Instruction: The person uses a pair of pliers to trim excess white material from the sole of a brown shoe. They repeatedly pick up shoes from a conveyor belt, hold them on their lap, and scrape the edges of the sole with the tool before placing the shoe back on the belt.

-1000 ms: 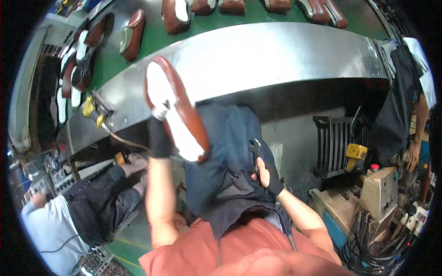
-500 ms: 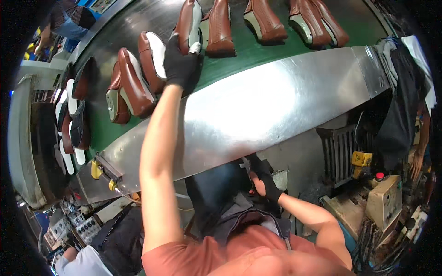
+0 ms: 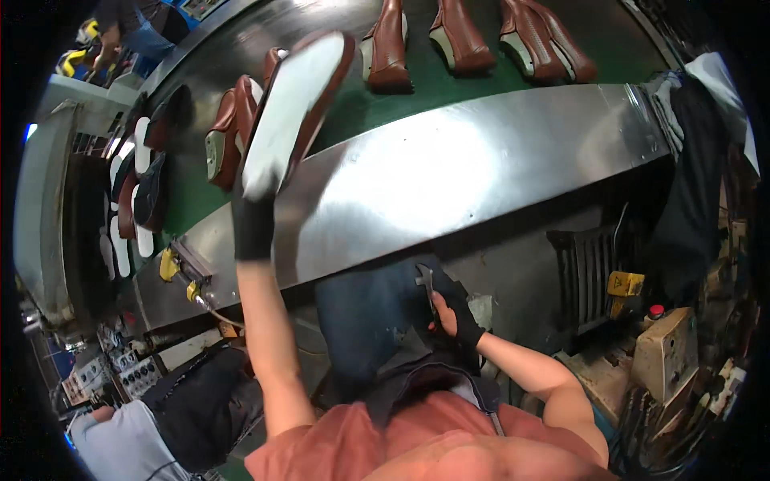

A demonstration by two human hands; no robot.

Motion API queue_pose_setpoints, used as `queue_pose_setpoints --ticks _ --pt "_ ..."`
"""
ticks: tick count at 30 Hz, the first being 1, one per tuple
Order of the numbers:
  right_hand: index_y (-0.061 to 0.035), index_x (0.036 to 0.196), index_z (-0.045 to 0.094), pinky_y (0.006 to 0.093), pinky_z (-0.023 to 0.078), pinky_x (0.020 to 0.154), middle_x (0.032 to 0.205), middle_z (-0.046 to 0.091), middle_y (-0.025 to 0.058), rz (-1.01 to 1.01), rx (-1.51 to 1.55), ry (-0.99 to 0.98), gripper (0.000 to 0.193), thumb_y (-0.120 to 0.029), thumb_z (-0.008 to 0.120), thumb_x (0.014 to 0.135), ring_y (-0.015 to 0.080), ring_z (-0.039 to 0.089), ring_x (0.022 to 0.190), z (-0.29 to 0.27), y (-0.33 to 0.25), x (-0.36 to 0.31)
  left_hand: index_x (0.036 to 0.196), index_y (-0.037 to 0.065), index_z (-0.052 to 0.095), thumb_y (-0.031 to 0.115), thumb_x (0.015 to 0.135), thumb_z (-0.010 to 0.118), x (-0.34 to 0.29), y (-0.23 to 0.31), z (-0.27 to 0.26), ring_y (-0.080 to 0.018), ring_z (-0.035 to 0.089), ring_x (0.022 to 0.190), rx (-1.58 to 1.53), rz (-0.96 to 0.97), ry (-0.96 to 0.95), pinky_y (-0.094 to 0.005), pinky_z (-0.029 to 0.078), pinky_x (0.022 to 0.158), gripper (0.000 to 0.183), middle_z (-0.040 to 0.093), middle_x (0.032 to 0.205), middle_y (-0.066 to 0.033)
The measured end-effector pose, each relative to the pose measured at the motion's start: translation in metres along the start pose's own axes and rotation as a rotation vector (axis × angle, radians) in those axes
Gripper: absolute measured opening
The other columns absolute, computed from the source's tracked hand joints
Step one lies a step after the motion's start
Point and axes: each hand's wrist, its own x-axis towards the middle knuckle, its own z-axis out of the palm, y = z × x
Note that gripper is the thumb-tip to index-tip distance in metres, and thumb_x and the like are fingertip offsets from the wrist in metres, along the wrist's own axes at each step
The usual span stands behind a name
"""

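My left hand [image 3: 255, 220], in a black glove, is closed on one end of a brown leather shoe [image 3: 295, 112]. The shoe is raised over the near edge of the green belt, its white underside showing. Motion blurs the gripping fingers. Low in front of my lap, my right hand [image 3: 457, 317], in a black glove with bare fingertips, is wrapped around a metal tool [image 3: 425, 280] that looks like lasting pincers, the head pointing away from me. Partly behind the raised shoe stand more brown shoes [image 3: 224, 136] on the belt.
More brown shoes [image 3: 465, 40] stand farther right on the green belt [image 3: 353, 120]. A shiny steel ledge [image 3: 417, 168] runs along its near side. White insoles and dark shoes [image 3: 144, 192] are at left. A yellow-handled tool [image 3: 170, 264] lies by the ledge; a control box [image 3: 662, 345] stands right.
My left hand has picked a brown shoe up off the belt, drawing it nearer and to the left with its white underside showing. The right hand still holds the tool, almost unmoved.
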Motion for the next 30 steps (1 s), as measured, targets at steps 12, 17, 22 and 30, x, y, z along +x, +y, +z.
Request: queue_pose_setpoints --ticks 12,17,22,30 --pt "-0.0019 0.087 0.059 0.0248 0.045 0.055 0.067 0.059 0.0039 -0.141 -0.106 -0.136 0.051 -0.047 0.038 0.098 0.0107 0.057 0.057 0.03 -0.052 -0.129 0.114 0.002 0.058 0.006 0.078 0.06 -0.3 0.126 -0.05 -0.0295 0.055 0.113 -0.723 -0.188 0.303 -0.0399 0.042 0.097 0.036 0.059 0.12 -0.0148" --pt "-0.0039 0.082 0.057 0.0259 0.045 0.059 0.069 0.058 0.003 -0.23 -0.179 -0.302 0.046 -0.042 0.037 0.099 0.0109 0.057 0.061 0.045 -0.073 -0.181 0.115 0.003 0.057 0.016 0.079 0.064 -0.236 0.182 -0.074 -0.0352 0.054 0.113 -0.079 0.209 -0.177 -0.0405 0.042 0.098 0.039 0.057 0.118 -0.018" --pt "-0.0011 0.095 0.06 0.0266 0.046 0.071 0.082 0.062 0.0058 -0.14 -0.246 -0.35 0.051 -0.044 0.034 0.099 0.011 0.056 0.076 0.053 -0.052 -0.194 0.111 0.004 0.06 0.009 0.082 0.057 -0.223 0.167 -0.057 -0.0295 0.061 0.104 -0.23 0.129 -0.167 -0.0363 0.048 0.089 0.029 0.063 0.11 -0.0175" --pt "0.0005 0.115 0.052 0.0286 0.043 0.088 0.103 0.061 0.0063 -0.044 0.055 -0.386 0.05 -0.041 0.027 0.101 0.0157 0.056 0.093 0.068 -0.024 -0.126 0.1 0.0 0.061 0.035 0.098 0.04 -0.228 0.137 -0.016 -0.0204 0.06 0.097 -1.069 -0.316 -0.136 -0.034 0.046 0.087 0.041 0.063 0.101 -0.0115"
